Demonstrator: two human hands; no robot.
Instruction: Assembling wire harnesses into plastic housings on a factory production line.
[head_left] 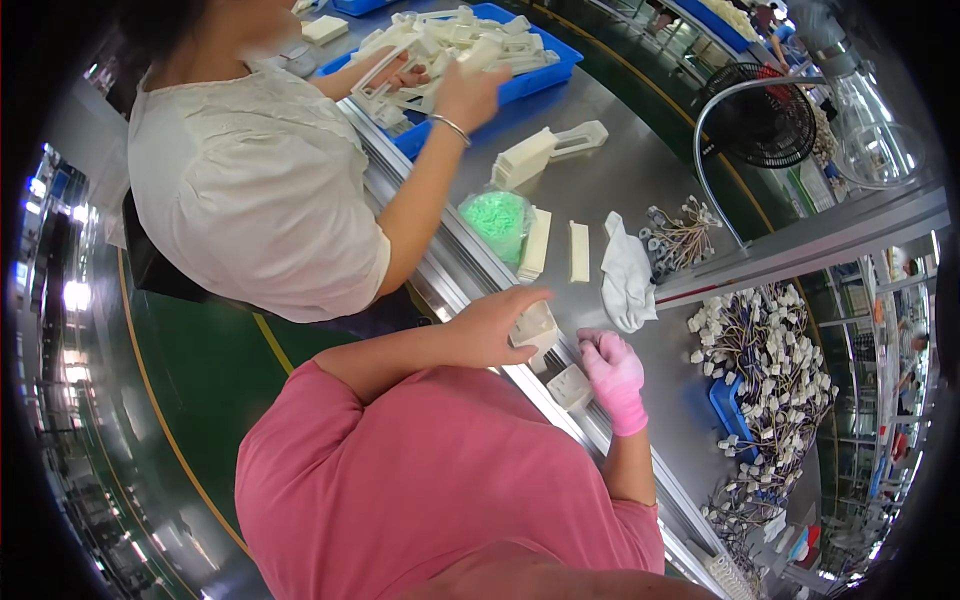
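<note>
My left hand [496,325], bare, grips a white box-shaped plastic piece [535,328] at the table's edge, thumb on one side and fingers on the other. Just to the right is my right hand [614,372] in a pink and white glove. Its fingers are curled closed, and whatever is in them is too small or hidden to make out. Between my hands and a little nearer me, a second white square plastic piece [569,387] rests by the metal rail. A white cloth [627,273] lies beyond my right hand.
White strips [579,251] and a bag of green pieces [495,218] lie ahead. A co-worker [260,180] at left handles white frames over a blue tray [570,62]. Wired connectors [765,370] pile up at right, below a metal post [830,235] and a fan [760,115].
</note>
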